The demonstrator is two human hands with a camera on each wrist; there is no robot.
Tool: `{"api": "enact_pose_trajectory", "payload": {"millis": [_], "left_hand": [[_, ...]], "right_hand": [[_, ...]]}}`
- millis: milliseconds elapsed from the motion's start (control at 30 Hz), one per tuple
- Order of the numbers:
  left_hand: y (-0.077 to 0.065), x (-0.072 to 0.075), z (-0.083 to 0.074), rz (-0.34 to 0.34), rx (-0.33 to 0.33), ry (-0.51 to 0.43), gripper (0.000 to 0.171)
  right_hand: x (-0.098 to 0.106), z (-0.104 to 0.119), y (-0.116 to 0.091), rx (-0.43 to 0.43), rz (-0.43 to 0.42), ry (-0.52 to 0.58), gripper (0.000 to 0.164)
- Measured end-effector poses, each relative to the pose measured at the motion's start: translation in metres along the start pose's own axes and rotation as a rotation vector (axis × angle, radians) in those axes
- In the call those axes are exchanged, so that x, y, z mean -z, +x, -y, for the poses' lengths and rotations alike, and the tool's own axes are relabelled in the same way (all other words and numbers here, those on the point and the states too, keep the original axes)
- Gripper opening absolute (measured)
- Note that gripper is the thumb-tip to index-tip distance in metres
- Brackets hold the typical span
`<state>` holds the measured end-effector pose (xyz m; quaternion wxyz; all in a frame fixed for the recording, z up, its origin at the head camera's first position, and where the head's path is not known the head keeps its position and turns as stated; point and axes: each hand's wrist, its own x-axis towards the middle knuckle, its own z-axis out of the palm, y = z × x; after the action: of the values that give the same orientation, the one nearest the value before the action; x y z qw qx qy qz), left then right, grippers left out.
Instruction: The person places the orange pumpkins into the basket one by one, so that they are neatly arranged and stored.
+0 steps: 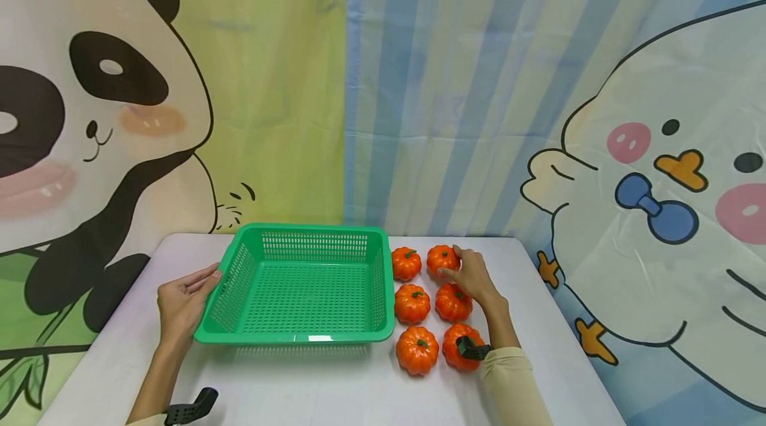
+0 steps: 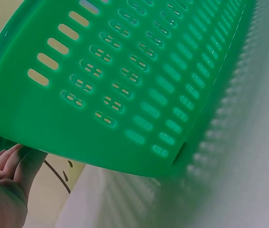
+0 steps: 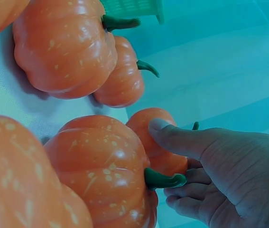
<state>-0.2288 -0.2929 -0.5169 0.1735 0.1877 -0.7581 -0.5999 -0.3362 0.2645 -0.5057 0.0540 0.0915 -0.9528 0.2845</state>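
A green plastic basket [image 1: 311,310] with slotted walls stands on the white table, nothing inside it. My left hand [image 1: 182,303] grips its left rim; in the left wrist view the fingers [image 2: 15,164] are bent at the rim below the slotted wall [image 2: 39,109]. To the basket's right, orange toy pumpkins with green stems stand in two columns. My right hand [image 1: 473,273] holds the farthest pumpkin [image 1: 441,258] of the right column, its thumb [image 3: 172,135] across the near side and the other fingers partly hidden. Just below that hand is the middle pumpkin [image 1: 453,303].
In the left column are a far pumpkin [image 1: 406,264], a middle one [image 1: 411,304] and a near one [image 1: 417,351], close to the basket's right side. Another pumpkin [image 1: 457,353] lies under the right wrist. A printed curtain [image 1: 413,113] hangs behind the table [image 1: 287,393].
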Motion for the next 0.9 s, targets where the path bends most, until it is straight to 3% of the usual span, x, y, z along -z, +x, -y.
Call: {"api": "enact_pose_trajectory", "payload": {"millis": [900], "left_hand": [[0.000, 0.000, -0.001, -0.007, 0.015, -0.006, 0.051]], "right_hand": [[0.010, 0.004, -0.004, 0.042, -0.027, 0.001, 0.075]]}}
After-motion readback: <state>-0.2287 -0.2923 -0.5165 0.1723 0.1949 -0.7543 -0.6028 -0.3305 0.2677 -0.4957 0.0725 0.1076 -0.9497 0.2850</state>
